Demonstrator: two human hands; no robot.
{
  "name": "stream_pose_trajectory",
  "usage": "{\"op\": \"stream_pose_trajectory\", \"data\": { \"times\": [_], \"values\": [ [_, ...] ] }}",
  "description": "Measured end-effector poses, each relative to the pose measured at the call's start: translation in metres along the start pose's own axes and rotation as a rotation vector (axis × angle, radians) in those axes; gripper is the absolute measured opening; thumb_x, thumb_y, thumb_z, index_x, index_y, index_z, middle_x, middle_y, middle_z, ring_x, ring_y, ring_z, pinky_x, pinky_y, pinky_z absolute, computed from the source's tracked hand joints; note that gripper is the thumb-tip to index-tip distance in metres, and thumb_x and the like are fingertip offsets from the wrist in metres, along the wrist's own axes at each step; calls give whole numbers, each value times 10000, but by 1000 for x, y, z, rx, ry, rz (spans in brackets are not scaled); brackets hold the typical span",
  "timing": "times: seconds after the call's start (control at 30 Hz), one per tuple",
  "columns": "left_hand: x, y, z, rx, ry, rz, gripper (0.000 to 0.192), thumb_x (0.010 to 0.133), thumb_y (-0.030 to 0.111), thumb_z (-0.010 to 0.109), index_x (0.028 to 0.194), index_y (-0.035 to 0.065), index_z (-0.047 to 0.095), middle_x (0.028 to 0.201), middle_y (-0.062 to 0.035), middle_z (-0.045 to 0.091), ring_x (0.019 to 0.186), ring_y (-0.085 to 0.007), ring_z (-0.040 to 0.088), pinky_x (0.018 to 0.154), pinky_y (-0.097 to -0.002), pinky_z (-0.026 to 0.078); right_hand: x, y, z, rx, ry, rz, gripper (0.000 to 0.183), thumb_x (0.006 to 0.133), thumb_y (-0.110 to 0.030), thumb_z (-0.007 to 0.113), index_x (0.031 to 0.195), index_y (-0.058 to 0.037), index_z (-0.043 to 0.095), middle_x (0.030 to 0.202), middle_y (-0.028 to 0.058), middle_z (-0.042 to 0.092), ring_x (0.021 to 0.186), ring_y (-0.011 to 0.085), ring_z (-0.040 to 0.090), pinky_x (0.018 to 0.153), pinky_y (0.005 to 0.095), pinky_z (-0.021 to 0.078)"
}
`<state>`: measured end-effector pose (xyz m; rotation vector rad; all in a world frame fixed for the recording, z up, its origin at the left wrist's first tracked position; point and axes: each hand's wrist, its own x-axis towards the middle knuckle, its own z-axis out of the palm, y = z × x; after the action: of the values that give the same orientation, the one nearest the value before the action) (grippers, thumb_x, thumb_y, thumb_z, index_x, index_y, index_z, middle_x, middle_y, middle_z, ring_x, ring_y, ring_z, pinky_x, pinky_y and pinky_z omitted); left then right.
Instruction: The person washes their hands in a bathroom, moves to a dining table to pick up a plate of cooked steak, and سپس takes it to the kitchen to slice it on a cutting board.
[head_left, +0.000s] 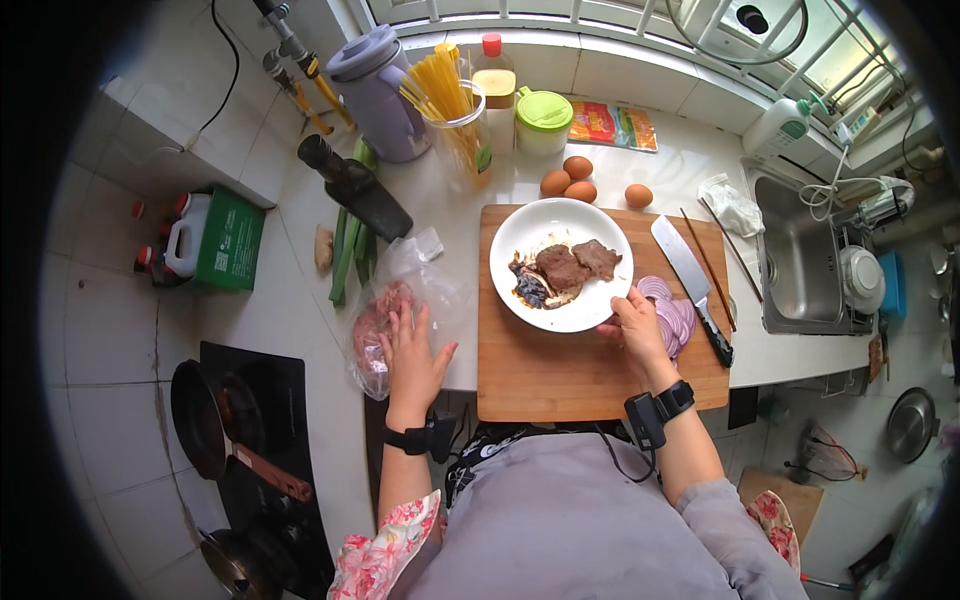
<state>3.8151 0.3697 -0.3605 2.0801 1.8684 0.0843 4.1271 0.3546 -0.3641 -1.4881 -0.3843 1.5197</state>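
My right hand (632, 319) grips the lower right rim of a white plate (517, 225), which is above the wooden cutting board (547, 375). On the plate are browned pieces of meat (562, 268) and a blackened piece (531, 289). My left hand (415, 352) is spread, fingers apart, over a clear plastic bag (442, 289) of raw meat (369, 334), touching it. Sliced red onion (675, 319) lies on the board right of the plate. Beside it a kitchen knife (684, 259) with a black handle rests near a pair of chopsticks (709, 270).
Brown eggs (579, 192) sit behind the board. A dark bottle (360, 191), green onions (346, 255) and ginger (323, 249) lie left. A spaghetti jar (457, 135) and purple jug (381, 97) stand behind. The sink (799, 247) is right; a frying pan (199, 420) is left.
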Motion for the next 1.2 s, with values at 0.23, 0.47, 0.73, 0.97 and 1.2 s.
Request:
{"op": "stream_pose_trajectory", "data": {
  "times": [0.23, 0.47, 0.73, 0.97, 1.2],
  "values": [
    [-3, 10, -14, -158, 95, 68, 645, 881, 408, 508, 1408, 121, 270, 1471, -178, 173, 1356, -391, 127, 1068, -539, 106, 12, 6, -6, -12, -58, 86, 276, 904, -112, 442, 1178, -85, 461, 989, 34, 614, 785, 109, 623, 619, 222, 538],
    [-16, -29, 4, -11, 156, -529, 694, 852, 432, 521, 1431, 221, 201, 1473, -227, 81, 1333, -475, 76, 1029, -624, 112, 13, 5, -9, -59, -110, 129, 279, 927, -139, 438, 1200, -79, 441, 1035, 35, 588, 810, 106, 616, 652, 231, 547],
    [-11, -17, 13, 92, 38, -424, 661, 845, 367, 553, 1416, 230, 250, 1467, -244, 25, 1314, -506, 97, 997, -661, 141, 13, 4, -6, -94, -123, 139, 316, 939, -156, 438, 1243, -89, 388, 1081, 43, 561, 848, 116, 608, 677, 237, 545],
    [-2, -25, 7, 61, -17, -430, 664, 856, 426, 520, 1424, 272, 212, 1475, -231, 5, 1322, -504, 49, 992, -680, 99, 9, 4, -6, -72, -118, 158, 345, 926, -127, 441, 1249, -67, 336, 1123, 77, 536, 894, 173, 607, 738, 285, 542],
    [1, -12, 15, 119, -23, -336, 719, 856, 448, 504, 1442, 284, 120, 1491, -195, 9, 1347, -457, -5, 989, -683, 92, -11, -9, -8, 41, -208, 255, 479, 891, -107, 509, 1301, -57, 267, 1059, 142, 531, 841, 221, 627, 730, 293, 543]
  ]
}}
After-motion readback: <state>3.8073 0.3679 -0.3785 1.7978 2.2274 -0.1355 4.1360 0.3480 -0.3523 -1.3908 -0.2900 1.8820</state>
